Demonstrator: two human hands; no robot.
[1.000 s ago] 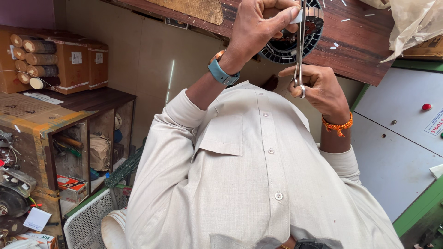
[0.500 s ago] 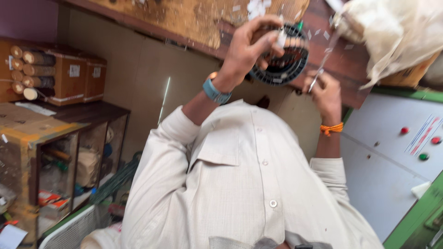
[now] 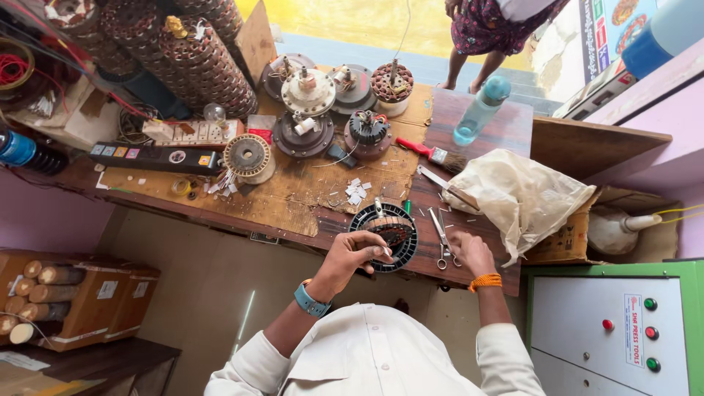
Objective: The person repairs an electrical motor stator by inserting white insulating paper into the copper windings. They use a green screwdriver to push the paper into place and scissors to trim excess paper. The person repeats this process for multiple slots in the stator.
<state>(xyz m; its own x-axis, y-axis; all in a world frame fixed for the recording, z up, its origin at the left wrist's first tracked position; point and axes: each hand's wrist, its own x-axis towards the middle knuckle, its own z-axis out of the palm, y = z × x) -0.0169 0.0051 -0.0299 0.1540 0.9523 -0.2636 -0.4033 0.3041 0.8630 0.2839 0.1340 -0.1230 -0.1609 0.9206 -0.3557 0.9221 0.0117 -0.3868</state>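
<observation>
Left hand (image 3: 350,255) grips the near rim of the round black stator (image 3: 384,235), fingers curled onto its copper-wound core; it lies flat at the near edge of the counter (image 3: 293,202). Right hand (image 3: 469,251) rests loosely closed on the scissors (image 3: 442,240) just beside it, grasp unclear. Stator judged heavy, rigid laminated steel; windings fragile, so hold by the outer ring. Farther back: brush (image 3: 433,152), bottle (image 3: 480,108).

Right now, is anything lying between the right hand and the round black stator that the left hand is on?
Yes. The scissors lie on the bench between the right hand and the stator, and that hand is at their handles. The left hand already rests on the stator's near rim, with nothing between them.
</observation>
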